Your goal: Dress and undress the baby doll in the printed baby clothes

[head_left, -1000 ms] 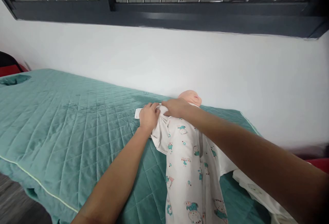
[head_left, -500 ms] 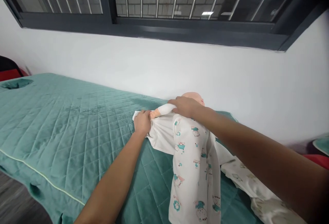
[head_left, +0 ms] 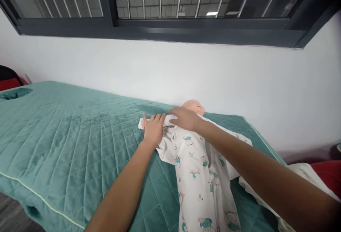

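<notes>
A baby doll lies on the quilted green bed cover, its bare head by the wall and its face hidden. Over its body is a white baby garment with small cartoon prints. My left hand grips the white sleeve around the doll's arm, one finger lifted. The doll's small hand shows at the cuff, left of my fingers. My right hand curves over the shoulder end of that sleeve, thumb on the near side and fingers on the far side.
The green bed cover has a face hole at far left. A white wall and a dark-framed barred window stand behind. More pale cloth lies at right, beside red fabric.
My left hand has shifted right, from the doll's hand onto the sleeve. The sleeve now covers the doll's forearm, with its hand at the cuff. My right hand has moved slightly left.
</notes>
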{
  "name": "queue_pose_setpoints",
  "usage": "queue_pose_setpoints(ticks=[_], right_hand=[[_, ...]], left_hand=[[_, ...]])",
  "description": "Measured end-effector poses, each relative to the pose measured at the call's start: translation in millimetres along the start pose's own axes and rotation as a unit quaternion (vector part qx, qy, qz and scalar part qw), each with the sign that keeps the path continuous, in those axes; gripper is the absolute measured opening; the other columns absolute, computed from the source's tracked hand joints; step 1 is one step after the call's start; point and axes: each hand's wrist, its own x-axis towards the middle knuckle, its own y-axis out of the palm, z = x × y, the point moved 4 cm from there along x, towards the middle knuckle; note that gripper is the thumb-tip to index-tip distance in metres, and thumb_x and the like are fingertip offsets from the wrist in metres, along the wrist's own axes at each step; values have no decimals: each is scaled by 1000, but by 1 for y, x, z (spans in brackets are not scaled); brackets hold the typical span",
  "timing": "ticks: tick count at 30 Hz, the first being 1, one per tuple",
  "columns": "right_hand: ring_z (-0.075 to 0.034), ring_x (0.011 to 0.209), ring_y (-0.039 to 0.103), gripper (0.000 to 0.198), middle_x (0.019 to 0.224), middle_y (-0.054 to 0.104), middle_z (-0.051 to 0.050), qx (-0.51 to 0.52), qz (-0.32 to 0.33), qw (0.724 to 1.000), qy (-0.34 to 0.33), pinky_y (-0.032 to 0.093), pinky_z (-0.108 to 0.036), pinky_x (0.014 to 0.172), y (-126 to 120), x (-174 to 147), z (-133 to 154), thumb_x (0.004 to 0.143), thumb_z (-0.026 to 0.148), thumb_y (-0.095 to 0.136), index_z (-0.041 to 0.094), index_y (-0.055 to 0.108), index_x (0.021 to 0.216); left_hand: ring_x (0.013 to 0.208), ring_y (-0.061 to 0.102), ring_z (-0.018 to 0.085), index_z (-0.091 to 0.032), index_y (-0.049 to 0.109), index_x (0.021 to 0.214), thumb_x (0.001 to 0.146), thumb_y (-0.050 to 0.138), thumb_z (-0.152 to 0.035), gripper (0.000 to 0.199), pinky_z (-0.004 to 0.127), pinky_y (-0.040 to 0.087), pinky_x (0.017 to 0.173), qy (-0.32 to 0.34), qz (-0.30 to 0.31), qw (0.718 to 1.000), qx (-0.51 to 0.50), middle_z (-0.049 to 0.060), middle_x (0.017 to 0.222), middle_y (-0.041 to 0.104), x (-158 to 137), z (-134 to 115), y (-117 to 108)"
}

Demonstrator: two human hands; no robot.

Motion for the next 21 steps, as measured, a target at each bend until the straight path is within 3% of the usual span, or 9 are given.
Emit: queue_pose_setpoints(ticks=[3,6,8,11,14,19,21], right_hand=[[-23,126,49,34,134,57,-8,92,-142,981,92,36,-36,108,-6,-43,-43,96,31,45,20,60,125],[-25,121,53,39,131,59,-11,153,-234,926,254,39,-37,106,12,-99,-91,94,35,47,15,58,127],[-26,121,53,43,133,58,-12,157,-237,914,291,39,-38,106,33,-125,-109,92,33,48,14,54,131],[-25,123,51,42,133,57,-11,114,-223,933,257,37,-38,107,52,-139,-115,92,25,44,15,54,131],[-27,122,50,46,132,57,-11,63,-194,947,249,37,-38,105,54,-137,-115,88,15,39,15,53,132],[-26,115,56,48,130,60,-6,92,-220,890,389,40,-35,97,47,-148,-130,87,13,36,20,55,130],[-26,117,55,47,130,60,-7,85,-226,887,394,39,-34,97,47,-152,-131,87,13,36,19,55,129]], left_hand=[[116,52,29,-23,43,141,87,42,-10,55,68,15,114,-15,7,1000,1,12,128,59,-1,2,3],[116,53,30,-22,46,139,87,43,-10,54,65,19,114,-28,3,1000,4,12,127,60,-1,3,5],[117,53,30,-23,46,138,86,43,-10,54,64,20,114,-29,2,1000,6,12,127,60,-2,3,6],[117,53,30,-23,46,138,86,44,-11,54,62,21,114,-29,4,1000,11,10,128,60,-3,3,7],[118,53,29,-23,48,137,86,45,-12,52,60,22,115,-39,5,999,21,10,128,61,-3,5,6],[117,54,28,-25,51,134,88,38,-11,49,55,26,114,-60,10,997,40,9,128,62,-3,8,5],[123,51,29,-25,49,136,88,41,-12,50,58,24,116,-55,11,998,42,10,133,59,-7,4,2]])
